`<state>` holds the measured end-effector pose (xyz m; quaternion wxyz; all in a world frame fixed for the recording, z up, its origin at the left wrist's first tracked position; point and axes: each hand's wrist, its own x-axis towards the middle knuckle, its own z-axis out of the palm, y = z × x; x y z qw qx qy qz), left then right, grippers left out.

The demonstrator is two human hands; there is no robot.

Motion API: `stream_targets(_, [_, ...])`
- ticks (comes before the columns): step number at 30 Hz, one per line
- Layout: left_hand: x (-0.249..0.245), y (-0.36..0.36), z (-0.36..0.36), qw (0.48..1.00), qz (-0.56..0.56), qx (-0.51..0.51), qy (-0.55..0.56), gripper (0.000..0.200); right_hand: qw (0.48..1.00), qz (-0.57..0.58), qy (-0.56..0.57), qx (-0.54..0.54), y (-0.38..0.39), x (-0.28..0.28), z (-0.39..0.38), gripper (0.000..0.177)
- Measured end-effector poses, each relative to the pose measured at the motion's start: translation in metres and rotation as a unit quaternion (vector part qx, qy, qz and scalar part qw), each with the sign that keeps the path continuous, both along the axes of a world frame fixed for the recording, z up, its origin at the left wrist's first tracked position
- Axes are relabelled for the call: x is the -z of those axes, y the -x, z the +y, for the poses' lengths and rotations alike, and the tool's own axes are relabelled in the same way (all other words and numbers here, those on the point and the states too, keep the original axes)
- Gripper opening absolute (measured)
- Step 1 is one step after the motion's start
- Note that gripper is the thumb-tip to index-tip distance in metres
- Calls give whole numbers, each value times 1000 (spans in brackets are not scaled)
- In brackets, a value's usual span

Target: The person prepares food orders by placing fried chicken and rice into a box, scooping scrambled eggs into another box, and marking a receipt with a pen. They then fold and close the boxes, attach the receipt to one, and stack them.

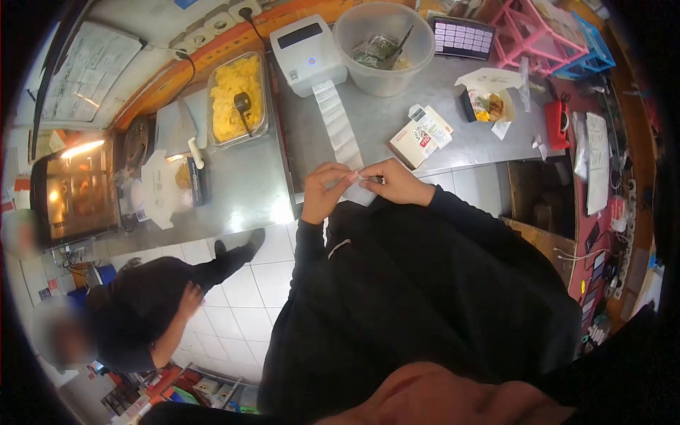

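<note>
Observation, working outward from my own position.

1. Both arms, in black sleeves, reach forward to the near edge of the surface [382, 113]. The left hand [320, 195] and right hand [398, 184] meet at the centre of the view, fingertips almost touching.

2. Grip, left: closed, thumb and forefinger pinching the free end of the paper strip [340, 127]. Grip, right: likewise closed on that end, from the 3 o'clock side. Whether a label is being peeled or the paper torn there is too small to tell.

3. Progress, as I judge it: the paper strip lies paid out in a long run across the surface, from the hands toward 11 o'clock. It appears unbroken up to the printer [306, 53], so the end piece is not yet separated. Nothing from the strip is seen applied to any item.

4. At 8 o'clock, on the tiled floor, a co-worker [142, 312] in dark clothing bends down, well apart from my hands.

5. At 2 o'clock from the hands, a small printed carton [423, 136] lies flat. Beyond it stands an open box [485, 106] with food inside.

6. Left of the printer sits a tray [238, 142] of yellow food with a black scoop [243, 106] lying in it. Right of the printer stands a clear tub [418, 53] holding a bag.

7. At 9 o'clock, a lit oven [74, 191].
</note>
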<state>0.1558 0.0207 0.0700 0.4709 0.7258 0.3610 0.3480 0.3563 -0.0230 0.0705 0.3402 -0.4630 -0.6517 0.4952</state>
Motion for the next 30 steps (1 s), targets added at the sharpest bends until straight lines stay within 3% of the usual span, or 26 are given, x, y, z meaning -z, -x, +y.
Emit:
stream_targets(2, [3, -1, 0, 999, -18, -5, 42, 5, 1000, 0, -2, 7, 1, -4, -1, 22])
stream_targets(16, [5, -16, 2, 998, -30, -30, 37, 4, 997, 12, -42, 56, -4, 2, -3, 25])
stream_targets(22, [11, -16, 4, 998, -44, -49, 25, 5, 998, -14, 35, 53, -6, 0, -1, 25])
stream_targets(26, [5, -15, 4, 998, -27, -57, 22, 5, 999, -8, -3, 45, -5, 2, 1, 30])
stream_targets(30, [11, -14, 4, 990, -7, -138, 12, 4, 998, 18, 17, 53, -2, 2, 3, 31])
